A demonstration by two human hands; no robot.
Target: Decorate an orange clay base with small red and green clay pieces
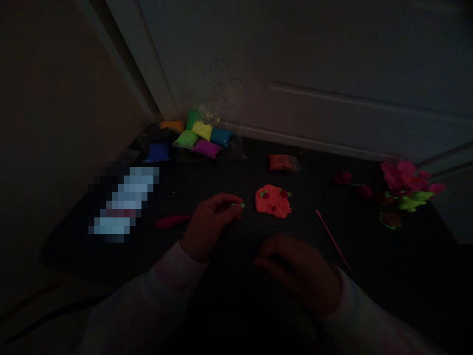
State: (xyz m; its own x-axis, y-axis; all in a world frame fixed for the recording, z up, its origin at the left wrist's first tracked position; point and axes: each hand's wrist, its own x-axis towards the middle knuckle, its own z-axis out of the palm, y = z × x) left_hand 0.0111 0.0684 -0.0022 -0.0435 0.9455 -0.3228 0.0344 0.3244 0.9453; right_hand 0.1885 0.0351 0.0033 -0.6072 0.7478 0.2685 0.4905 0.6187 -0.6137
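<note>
My left hand [209,224] pinches a small piece of light green clay [238,205] between thumb and fingertips. Just right of it, a flattened orange clay shape [271,207] lies on the dark table, with small red balls and green bits on it. My right hand [299,268] hovers nearer to me, its fingers curled and the thumb close to the index finger. Whether anything is in that pinch is too dark to tell. A dark pink tool [170,222] lies beside my left hand, partly hidden by it. To the right of my right hand rests a thin pink stick [332,240].
Several coloured clay packets [207,148] are heaped at the back left, and an orange packet [283,162] lies behind the orange shape. Pink clay flowers [402,177] and small clay pieces [364,191] sit at the right. A blurred-out light object [127,202] is at the left. A wall closes off the back.
</note>
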